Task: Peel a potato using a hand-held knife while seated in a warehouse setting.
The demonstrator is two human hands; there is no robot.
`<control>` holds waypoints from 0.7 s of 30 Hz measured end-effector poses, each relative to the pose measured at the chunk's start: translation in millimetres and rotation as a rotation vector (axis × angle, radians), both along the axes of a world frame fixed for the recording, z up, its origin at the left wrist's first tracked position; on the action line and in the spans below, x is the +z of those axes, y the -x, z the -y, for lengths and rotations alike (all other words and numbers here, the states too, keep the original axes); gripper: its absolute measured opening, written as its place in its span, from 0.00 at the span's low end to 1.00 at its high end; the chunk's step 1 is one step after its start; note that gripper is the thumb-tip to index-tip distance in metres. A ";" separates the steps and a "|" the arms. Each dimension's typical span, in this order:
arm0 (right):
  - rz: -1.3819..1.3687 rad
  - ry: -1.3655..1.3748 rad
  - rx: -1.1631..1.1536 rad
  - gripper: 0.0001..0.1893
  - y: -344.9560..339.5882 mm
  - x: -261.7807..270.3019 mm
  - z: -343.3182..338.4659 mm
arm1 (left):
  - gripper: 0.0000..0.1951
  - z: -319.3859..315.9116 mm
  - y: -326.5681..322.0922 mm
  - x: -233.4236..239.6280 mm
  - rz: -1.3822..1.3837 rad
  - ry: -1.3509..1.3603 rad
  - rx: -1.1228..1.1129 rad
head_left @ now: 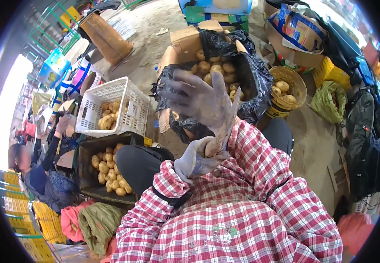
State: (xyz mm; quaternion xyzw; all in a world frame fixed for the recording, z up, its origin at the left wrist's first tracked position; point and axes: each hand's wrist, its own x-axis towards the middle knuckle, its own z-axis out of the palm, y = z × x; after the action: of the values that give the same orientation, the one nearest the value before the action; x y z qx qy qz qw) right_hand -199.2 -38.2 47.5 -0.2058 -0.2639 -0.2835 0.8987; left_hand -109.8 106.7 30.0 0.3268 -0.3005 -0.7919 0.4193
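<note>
My right hand [201, 98], in a soiled grey-purple glove, is raised over the black-lined cardboard box, fingers spread and blurred by motion. It holds nothing that I can see. Just below it my left hand [201, 159], in a similar glove, is shut on a dirty, thin piece of glove material [224, 130], seemingly the stretched cuff of the right glove. That piece rises to a point beside the right wrist. Potatoes [216, 67] lie in the box, whose black plastic liner [259, 79] is folded over its rim.
A white plastic crate [124, 126] and a dark crate [88, 157], both with potatoes, stand at left. A bucket [300, 85] holding potatoes stands right of the box. A green sack [329, 102] lies beyond it. Another person [47, 177] sits at far left near yellow crates [48, 220].
</note>
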 end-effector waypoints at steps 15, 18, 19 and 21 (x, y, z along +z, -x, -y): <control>-0.325 0.015 -0.143 0.47 17.5 20.1 -5.8 | 0.12 20.1 8.7 -17.7 -0.417 -0.196 -0.177; -0.361 -0.095 -0.211 0.48 10.6 16.3 -2.0 | 0.16 24.2 13.2 -15.0 0.059 0.265 -0.112; -0.391 -0.125 -0.269 0.46 7.6 12.0 1.2 | 0.16 25.1 14.0 -13.4 0.005 0.182 -0.126; -0.416 -0.115 -0.355 0.39 5.7 1.8 9.1 | 0.16 26.2 15.0 -9.8 0.096 0.292 -0.059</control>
State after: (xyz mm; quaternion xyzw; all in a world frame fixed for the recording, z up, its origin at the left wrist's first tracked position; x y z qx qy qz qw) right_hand -204.9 -47.3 49.4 -0.2514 -0.0170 -0.4028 0.8799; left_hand -124.8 80.5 20.2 0.2905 -0.4417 -0.7353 0.4241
